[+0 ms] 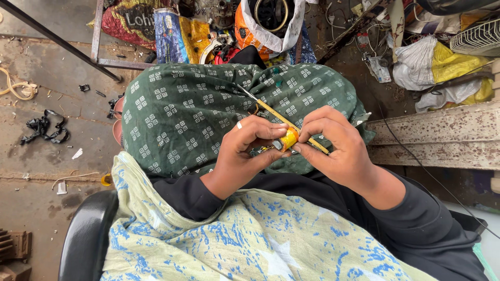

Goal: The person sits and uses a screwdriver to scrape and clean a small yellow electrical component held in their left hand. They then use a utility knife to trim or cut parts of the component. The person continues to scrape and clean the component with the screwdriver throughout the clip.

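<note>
1. My left hand (245, 151) pinches a small yellow part (289, 138) over my lap.
2. My right hand (333, 143) grips a thin yellow-handled tool (271, 112) against it.
3. Green patterned cloth (182, 114) covers my knees.

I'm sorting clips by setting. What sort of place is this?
Likely a small repair workshop: loose wires and sacks on a stained concrete floor, rusty metal beam alongside, both hands working a small yellow part.

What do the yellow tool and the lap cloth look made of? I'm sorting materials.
The yellow tool, held by both the left hand and right hand: probably glossy plastic on the handle, with a thin grey shaft that looks like metal. The green lap cloth: soft woven fabric, matte, creased, with a printed white pattern.
</note>
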